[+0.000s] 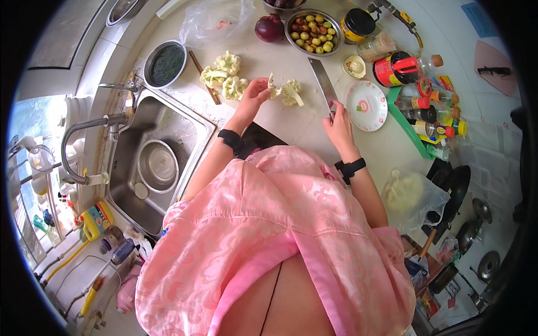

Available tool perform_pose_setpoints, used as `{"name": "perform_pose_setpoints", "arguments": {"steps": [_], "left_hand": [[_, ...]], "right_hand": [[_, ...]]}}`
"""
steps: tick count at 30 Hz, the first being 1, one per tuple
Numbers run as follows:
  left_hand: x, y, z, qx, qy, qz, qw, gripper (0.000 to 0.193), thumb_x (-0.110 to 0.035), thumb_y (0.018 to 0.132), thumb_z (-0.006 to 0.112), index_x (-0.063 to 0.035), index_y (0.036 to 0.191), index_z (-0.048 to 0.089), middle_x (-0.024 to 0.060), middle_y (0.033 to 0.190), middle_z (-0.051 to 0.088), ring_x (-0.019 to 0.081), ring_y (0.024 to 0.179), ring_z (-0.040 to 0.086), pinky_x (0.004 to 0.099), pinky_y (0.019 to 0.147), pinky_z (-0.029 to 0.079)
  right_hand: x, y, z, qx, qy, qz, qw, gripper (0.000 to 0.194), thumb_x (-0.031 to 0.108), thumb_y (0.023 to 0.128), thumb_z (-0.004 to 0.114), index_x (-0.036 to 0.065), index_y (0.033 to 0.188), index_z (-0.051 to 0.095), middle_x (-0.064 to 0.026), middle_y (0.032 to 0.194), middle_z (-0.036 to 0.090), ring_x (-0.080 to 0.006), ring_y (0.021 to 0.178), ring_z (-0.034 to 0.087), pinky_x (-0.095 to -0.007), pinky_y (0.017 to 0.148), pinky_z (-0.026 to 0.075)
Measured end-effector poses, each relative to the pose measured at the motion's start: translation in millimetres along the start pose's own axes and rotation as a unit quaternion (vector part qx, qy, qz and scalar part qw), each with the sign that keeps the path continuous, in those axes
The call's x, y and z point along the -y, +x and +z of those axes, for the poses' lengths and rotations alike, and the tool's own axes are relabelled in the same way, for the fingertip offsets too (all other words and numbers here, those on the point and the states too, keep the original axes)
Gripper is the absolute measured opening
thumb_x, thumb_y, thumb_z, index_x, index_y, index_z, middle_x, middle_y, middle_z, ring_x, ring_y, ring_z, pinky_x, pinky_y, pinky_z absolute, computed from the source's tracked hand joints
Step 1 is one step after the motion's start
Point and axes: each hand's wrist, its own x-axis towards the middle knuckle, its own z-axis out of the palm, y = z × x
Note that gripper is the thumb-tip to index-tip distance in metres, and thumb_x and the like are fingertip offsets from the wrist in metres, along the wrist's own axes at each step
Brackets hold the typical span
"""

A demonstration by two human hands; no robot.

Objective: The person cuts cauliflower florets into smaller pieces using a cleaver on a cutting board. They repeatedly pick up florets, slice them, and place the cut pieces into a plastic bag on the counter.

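Note:
Between the fingers of my left hand (256,93) is a small cauliflower floret (273,89), raised just over the counter. Another cut floret (292,92) lies right beside it, stem towards me. Larger cauliflower pieces (227,76) are grouped to the left of that hand. My right hand (339,128) grips the handle of a kitchen knife (323,80), whose broad blade points away from me along the counter. I cannot tell whether the blade touches the surface. To the right of the knife sits a white patterned plate (366,106).
A steel sink (130,210) holding a metal bowl (158,166) is at left. Chopsticks (204,77) and a bowl of dark greens (166,64) stand nearby. Behind are a red onion (269,28) and a fruit bowl (314,32). Sauce bottles (420,113) and bagged cauliflower (410,195) are at right.

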Motion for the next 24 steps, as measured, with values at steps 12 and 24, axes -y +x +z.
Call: {"name": "perform_pose_setpoints", "arguments": {"steps": [12,24], "left_hand": [[36.9,19.0,-1.2,-0.013,0.382,0.281,0.880,0.031,0.009,0.081,0.058,-0.0055,0.108,0.055,0.0112,0.115,0.057,0.0315,0.109,0.056,0.0385,0.096,0.044],[35.9,-17.9,19.3,-0.124,0.363,0.285,0.878,0.024,0.000,0.083,0.068,-0.0012,0.103,0.055,0.0125,0.107,0.057,0.0257,0.094,0.059,0.0332,0.079,0.049]], "right_hand": [[71.5,-3.9,2.6,0.092,0.239,0.005,0.967,0.018,0.014,0.096,0.057,-0.001,0.107,0.055,-0.0030,0.062,0.048,-0.0097,0.055,0.042,-0.0285,0.051,0.037],[80.2,-23.7,-1.3,0.087,0.201,-0.041,0.975,0.020,0.010,0.094,0.056,-0.004,0.109,0.054,-0.0187,0.077,0.059,-0.0311,0.063,0.058,-0.0401,0.058,0.046]]}}
